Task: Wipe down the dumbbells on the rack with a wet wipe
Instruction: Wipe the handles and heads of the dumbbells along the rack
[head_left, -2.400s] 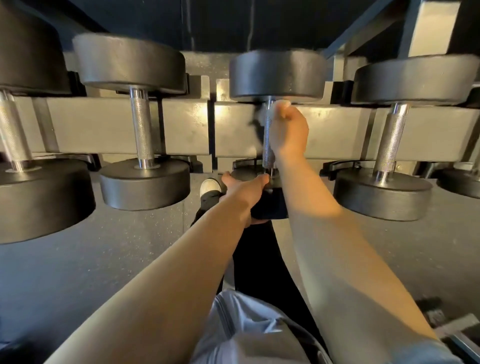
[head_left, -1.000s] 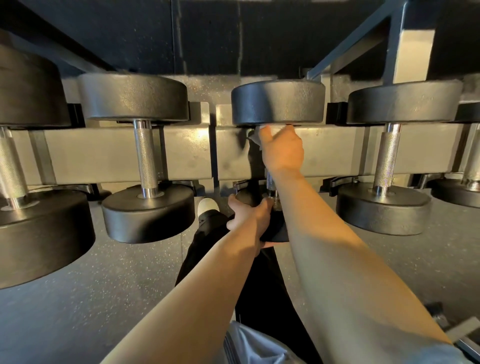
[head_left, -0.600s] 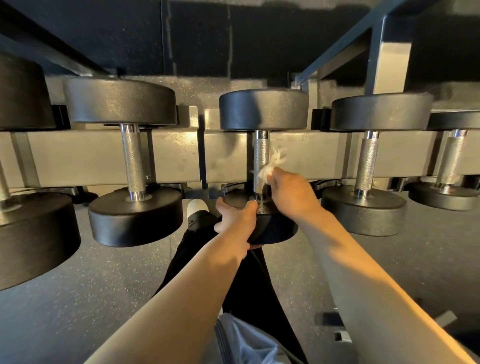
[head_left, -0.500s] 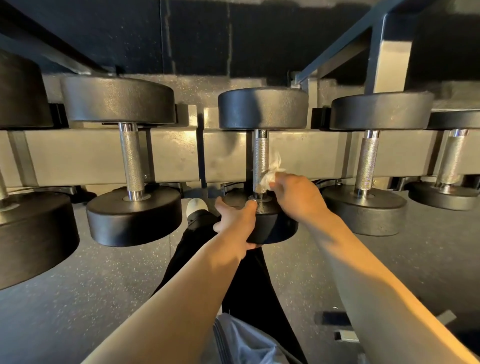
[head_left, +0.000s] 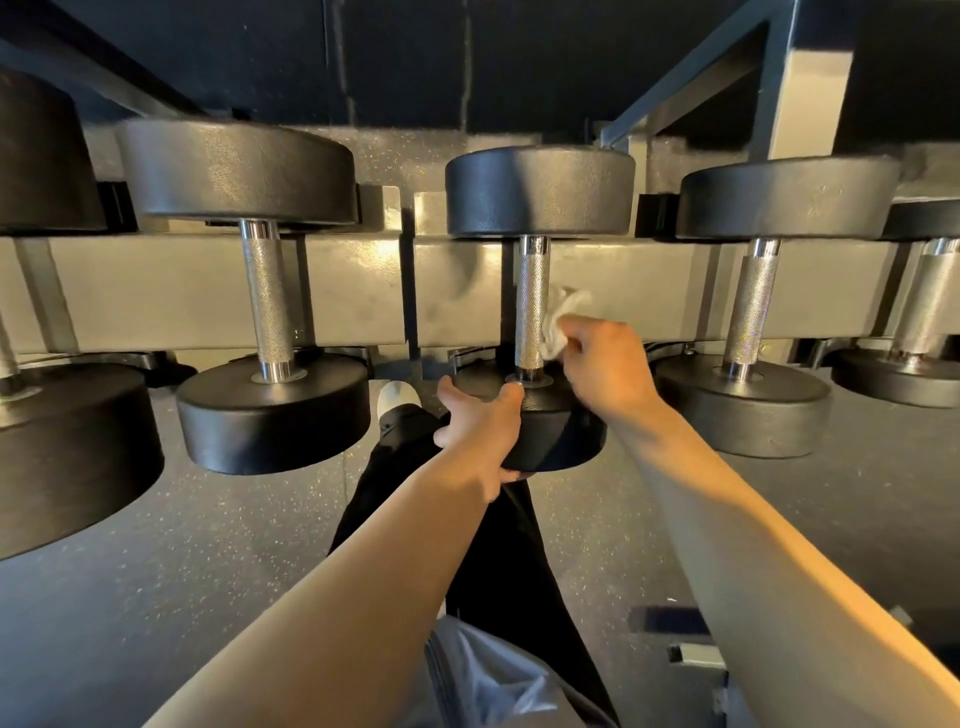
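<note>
Six dumbbells (head_left: 540, 312) are on one rack (head_left: 337, 291): three left of the fingers (head_left: 576, 332), one just beside them, two to the right. There are two hands, left (head_left: 480, 431) and right (head_left: 608, 371). One wipe (head_left: 558, 322) sits between the right fingers. One shoe (head_left: 397, 397).

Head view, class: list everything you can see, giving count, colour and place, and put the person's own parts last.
Black round-headed dumbbells with knurled steel handles: five at least partly in view, in a row on the rack.
Grey metal rack rail: one, behind the handles.
White crumpled wet wipe: one, beside the centre handle.
Dark speckled floor: below.
White shoe: one, under the rack.
Left hand: grips the centre dumbbell's near head.
Right hand: pinches the wipe.
</note>
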